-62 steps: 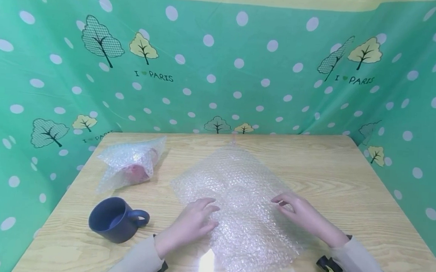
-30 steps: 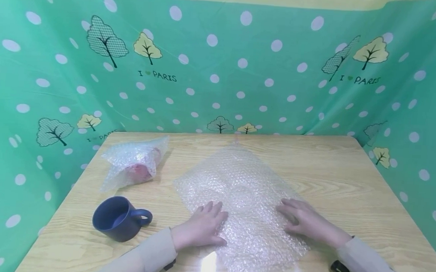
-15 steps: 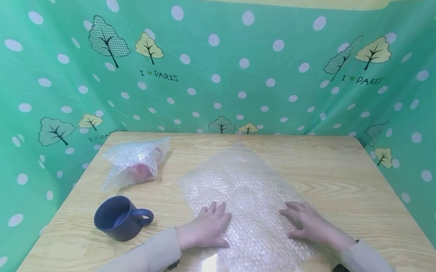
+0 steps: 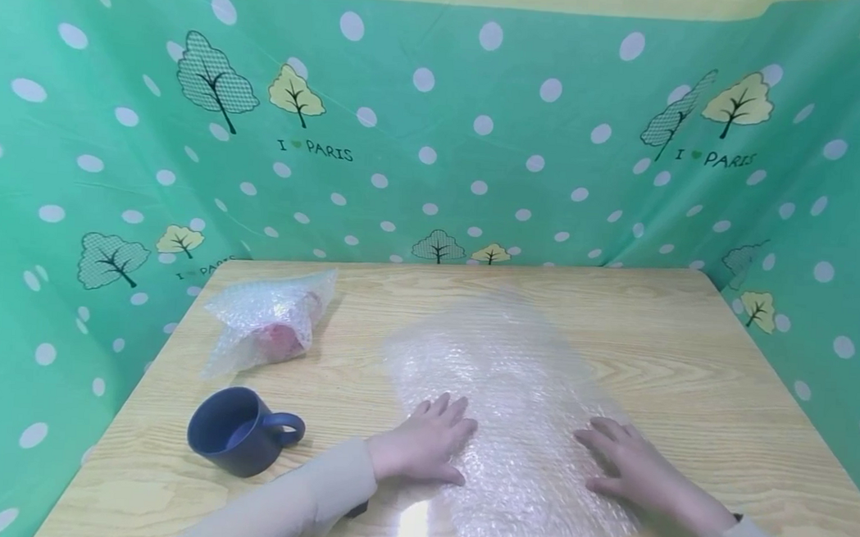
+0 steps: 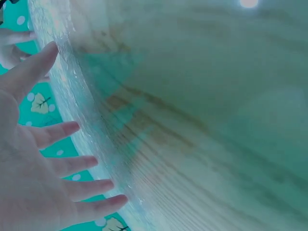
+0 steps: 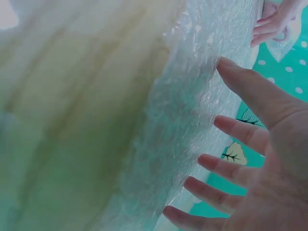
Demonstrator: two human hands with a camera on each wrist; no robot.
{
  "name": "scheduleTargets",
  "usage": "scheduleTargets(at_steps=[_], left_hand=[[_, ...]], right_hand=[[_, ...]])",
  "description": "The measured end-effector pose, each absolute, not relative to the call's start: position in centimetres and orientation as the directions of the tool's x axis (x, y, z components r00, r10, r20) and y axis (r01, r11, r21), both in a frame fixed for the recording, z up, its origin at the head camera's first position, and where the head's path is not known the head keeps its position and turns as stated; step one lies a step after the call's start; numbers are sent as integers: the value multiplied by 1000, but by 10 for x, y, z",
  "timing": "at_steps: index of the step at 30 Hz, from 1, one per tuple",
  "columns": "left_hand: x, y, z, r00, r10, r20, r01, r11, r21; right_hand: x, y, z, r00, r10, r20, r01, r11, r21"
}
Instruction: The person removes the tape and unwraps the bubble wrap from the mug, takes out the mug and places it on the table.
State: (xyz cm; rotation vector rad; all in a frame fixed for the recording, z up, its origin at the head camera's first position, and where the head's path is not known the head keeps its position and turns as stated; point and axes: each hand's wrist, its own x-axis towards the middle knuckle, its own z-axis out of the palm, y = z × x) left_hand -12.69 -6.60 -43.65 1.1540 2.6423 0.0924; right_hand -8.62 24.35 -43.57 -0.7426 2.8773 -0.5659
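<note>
A sheet of clear bubble wrap (image 4: 518, 405) lies flat and turned cornerwise on the wooden table. My left hand (image 4: 430, 441) rests on its left edge with the fingers spread. On the opposite edge my right hand (image 4: 628, 469) touches the sheet, its fingers extended. Both wrist views show straight, spread fingertips (image 5: 86, 162) against the film (image 6: 168, 125), and neither hand grips anything. To the left of my left hand stands a dark blue mug (image 4: 238, 433), upright with its handle pointing right.
At the back left lies a bubble-wrapped bundle (image 4: 271, 320) with something pinkish red inside. The wooden tabletop (image 4: 718, 385) ends at a green dotted curtain (image 4: 481, 157) behind and at both sides. A bright reflection shines near the front edge.
Both hands have flattened onto the bubble wrap and shifted right. The sheet has slid right with them and looks blurred now. The mug and the wrapped bundle stay put.
</note>
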Motion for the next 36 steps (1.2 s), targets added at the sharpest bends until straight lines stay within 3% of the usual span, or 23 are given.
scheduleTargets(at_steps=[12, 36], left_hand=[[-141, -45, -435, -630, 742, -229, 724, 668, 173], [-159, 5, -436, -588, 771, -245, 757, 631, 169]], right_hand=[[-73, 255, -441, -911, -412, 27, -398, 860, -320], [-61, 292, -447, -944, -324, 57, -324, 886, -331]])
